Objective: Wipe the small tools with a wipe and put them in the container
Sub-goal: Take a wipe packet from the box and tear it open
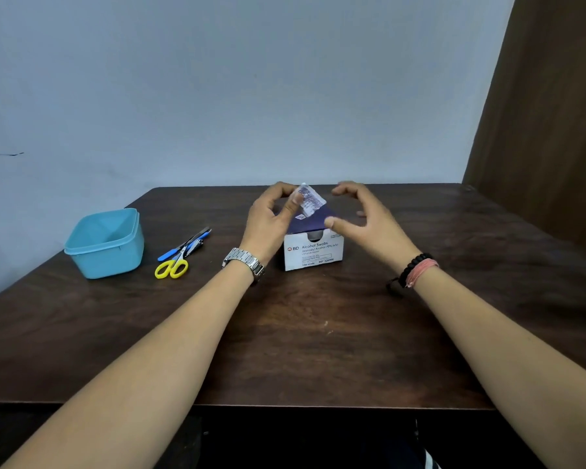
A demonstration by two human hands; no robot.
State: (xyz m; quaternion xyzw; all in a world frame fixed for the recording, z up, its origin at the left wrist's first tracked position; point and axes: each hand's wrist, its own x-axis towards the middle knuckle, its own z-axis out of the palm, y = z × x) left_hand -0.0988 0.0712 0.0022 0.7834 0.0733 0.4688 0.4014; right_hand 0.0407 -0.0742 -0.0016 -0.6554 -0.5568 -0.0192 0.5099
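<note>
Hands meet above a small white and purple cardboard box [313,247] printed "BD Alcohol Swabs", which stands near the middle of a dark brown wooden table [318,333]. The left hand [271,221], with a silver metal wristwatch [244,262] on its wrist, pinches a small white printed foil swab packet [310,201] between thumb and fingertips, holding it tilted just over the box top. The right hand [362,218], with a black beaded bracelet [413,267] and a pink thread band [423,270] at the wrist, hovers at three o'clock from the packet, fingers loosely curved and spread wide, gripping nothing; its thumb points toward the box's top edge, and contact there cannot be made out.

At nine o'clock from the box, well apart from both hands, the small tools lie in a tight cluster on the tabletop: yellow-handled scissors [173,265], a slim blue-handled file [183,247] and a blue and silver nail clipper [194,246], overlapping one another. Farther out along nine o'clock, near the table's left edge, sits the light blue square plastic container [105,247], open-topped and upright. A pale blue wall [217,96] rises at twelve o'clock, and a brown curtain [548,113] hangs at two o'clock.
</note>
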